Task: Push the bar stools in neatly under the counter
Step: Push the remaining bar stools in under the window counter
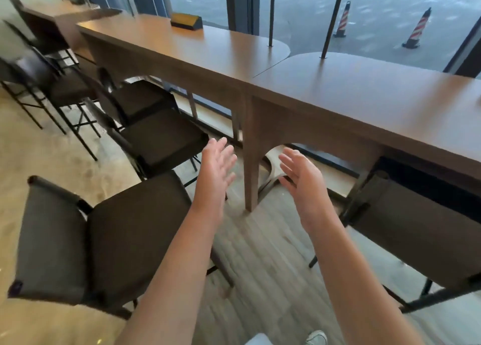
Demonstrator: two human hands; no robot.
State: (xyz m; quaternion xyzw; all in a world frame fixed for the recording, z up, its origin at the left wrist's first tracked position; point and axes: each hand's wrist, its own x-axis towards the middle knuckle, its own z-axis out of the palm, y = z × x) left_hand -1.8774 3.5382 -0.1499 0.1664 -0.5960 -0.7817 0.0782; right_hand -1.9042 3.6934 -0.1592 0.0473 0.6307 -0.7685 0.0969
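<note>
Your left hand and right hand are both raised in the centre of the frame, palms facing each other, fingers straight and spread; each grip is released and grasps nothing. Neither hand touches a stool. The nearest bar stool stands at lower left, below and left of your left hand, with its backrest toward the left edge and its seat pointing at the desk; it sits clear of the desk edge, with your left forearm crossing over its seat corner. A second stool stands further up and left of your left hand, its seat near the desk front. A third stool lies beyond it, partly under the desk. More stools stand at the left edge, blurred. At the right, another stool sits with its seat under the desk, to the right of your right hand. The desk leg stands between your two hands in the picture, behind them. A dark box rests on the desk at upper centre. Two striped cones stand outside the window at upper right.
</note>
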